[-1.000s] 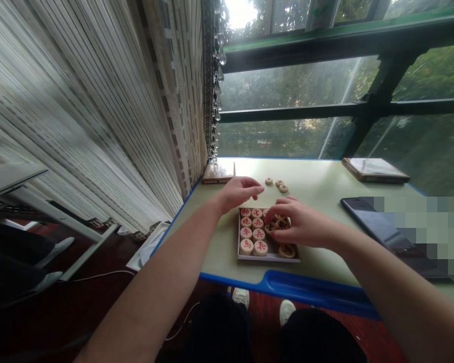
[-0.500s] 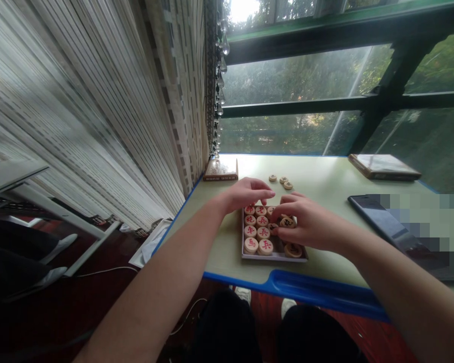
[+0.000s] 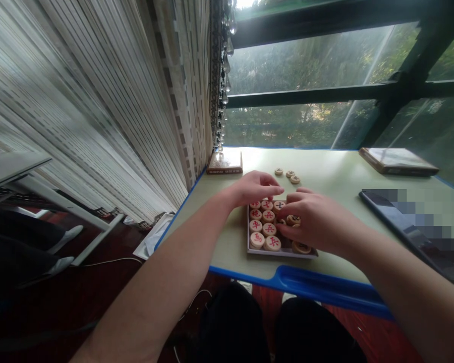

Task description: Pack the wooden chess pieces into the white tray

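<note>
A shallow box (image 3: pixel 283 253) on the table holds rows of round wooden Chinese chess pieces (image 3: pixel 268 216), red-marked on the left and dark-marked on the right. My right hand (image 3: pixel 306 217) reaches into its right half, thumb and fingers closed around a Chinese chess piece (image 3: pixel 282 222) that they partly cover. Over the box's back edge hovers my left hand (image 3: pixel 259 186), fingers loosely bent and apart, nothing seen in them. Beyond the hands, three loose dark-marked pieces (image 3: pixel 290 174) lie on the table.
The pale table (image 3: pixel 234 259) has a blue rim with a moulded trough (image 3: pixel 325 287) at the front. A box lid or case (image 3: pixel 224 163) stands at back left, another flat box (image 3: pixel 399 161) at back right. A dark phone or tablet (image 3: pixel 397 232) lies right. Curtains (image 3: pixel 136 91) hang left.
The whole view has shifted slightly, so the table sits further right and higher. My right hand stays in the box, its fingers a little lower around the piece. My left hand barely moves.
</note>
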`<state>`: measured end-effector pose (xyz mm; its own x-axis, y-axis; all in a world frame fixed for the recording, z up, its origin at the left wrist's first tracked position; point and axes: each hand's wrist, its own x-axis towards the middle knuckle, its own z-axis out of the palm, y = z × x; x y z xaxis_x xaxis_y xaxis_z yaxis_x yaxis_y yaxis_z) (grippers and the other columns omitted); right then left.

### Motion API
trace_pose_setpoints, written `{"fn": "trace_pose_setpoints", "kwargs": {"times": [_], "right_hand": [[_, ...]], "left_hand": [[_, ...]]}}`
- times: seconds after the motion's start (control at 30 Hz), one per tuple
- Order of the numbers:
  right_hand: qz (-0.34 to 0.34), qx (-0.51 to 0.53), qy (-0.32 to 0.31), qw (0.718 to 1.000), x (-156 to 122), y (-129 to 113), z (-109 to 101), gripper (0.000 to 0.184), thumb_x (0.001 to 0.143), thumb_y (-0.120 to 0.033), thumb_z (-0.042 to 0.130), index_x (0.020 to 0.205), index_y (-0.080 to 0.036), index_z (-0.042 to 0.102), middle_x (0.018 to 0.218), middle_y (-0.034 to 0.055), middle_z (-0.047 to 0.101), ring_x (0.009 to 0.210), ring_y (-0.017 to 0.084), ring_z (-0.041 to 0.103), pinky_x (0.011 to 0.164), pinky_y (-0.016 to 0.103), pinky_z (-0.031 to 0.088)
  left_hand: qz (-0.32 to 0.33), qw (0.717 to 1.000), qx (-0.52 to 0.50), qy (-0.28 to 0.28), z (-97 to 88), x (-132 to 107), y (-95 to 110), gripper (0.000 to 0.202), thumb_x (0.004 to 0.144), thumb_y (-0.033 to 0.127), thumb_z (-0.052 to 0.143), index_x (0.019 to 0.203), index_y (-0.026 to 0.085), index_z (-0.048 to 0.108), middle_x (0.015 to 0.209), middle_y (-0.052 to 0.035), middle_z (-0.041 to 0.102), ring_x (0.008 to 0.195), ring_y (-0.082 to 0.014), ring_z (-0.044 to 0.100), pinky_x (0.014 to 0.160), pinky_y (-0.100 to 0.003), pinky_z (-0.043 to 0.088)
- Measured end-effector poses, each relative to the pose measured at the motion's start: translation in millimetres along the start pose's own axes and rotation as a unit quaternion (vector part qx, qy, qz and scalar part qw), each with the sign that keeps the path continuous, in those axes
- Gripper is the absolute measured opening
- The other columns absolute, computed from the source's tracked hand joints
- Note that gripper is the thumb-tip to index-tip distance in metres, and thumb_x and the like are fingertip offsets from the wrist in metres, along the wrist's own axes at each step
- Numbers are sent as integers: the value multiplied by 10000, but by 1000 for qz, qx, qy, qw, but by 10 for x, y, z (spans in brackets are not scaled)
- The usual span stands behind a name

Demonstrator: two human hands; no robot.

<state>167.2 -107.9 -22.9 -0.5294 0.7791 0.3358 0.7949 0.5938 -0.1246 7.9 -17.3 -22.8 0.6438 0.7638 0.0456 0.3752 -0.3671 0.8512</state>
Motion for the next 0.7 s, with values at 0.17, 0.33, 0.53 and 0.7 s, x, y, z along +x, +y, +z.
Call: {"fn": "trace_pose_setpoints", "kwargs": {"times": [0.17, 0.33, 0.53, 0.7], "right_hand": [[14, 5, -40, 999, -1, 5, -45, 129, 708, -245, 619, 781, -272, 721, 688, 37, 597, 744, 202, 508, 666, 307, 414], [22, 11, -44, 999, -6, 27, -44, 138, 722, -294, 610, 804, -277, 719, 721, 40, 606, 769, 207, 512, 678, 311, 418], [36, -4, -55, 998, 3, 39, -3, 128, 718, -310, 605, 790, -288, 709, 719, 27, 621, 787, 216, 533, 686, 320, 426], [31, 10, -52, 998, 3, 56, -11, 190, 716, -243, 583, 848, -306, 704, 750, 16, 642, 794, 206, 557, 697, 306, 430]], "left_hand": [[18, 1000, 9, 22, -25, 8, -30, 335, 709, 395, 614, 858, 100, 666, 753, -68, 648, 684, -127, 569, 629, -253, 450], [23, 999, 10, 26, -33, 19, -68, 331, 712, 402, 608, 853, 107, 665, 751, -64, 648, 678, -121, 566, 634, -252, 453], [23, 999, 11, 26, -19, 23, -85, 343, 704, 404, 613, 856, 101, 668, 732, -63, 646, 653, -114, 560, 613, -244, 447], [8, 999, 25, 23, -17, 24, -71, 361, 701, 417, 610, 865, 101, 665, 751, -71, 650, 664, -123, 569, 597, -240, 444]]}}
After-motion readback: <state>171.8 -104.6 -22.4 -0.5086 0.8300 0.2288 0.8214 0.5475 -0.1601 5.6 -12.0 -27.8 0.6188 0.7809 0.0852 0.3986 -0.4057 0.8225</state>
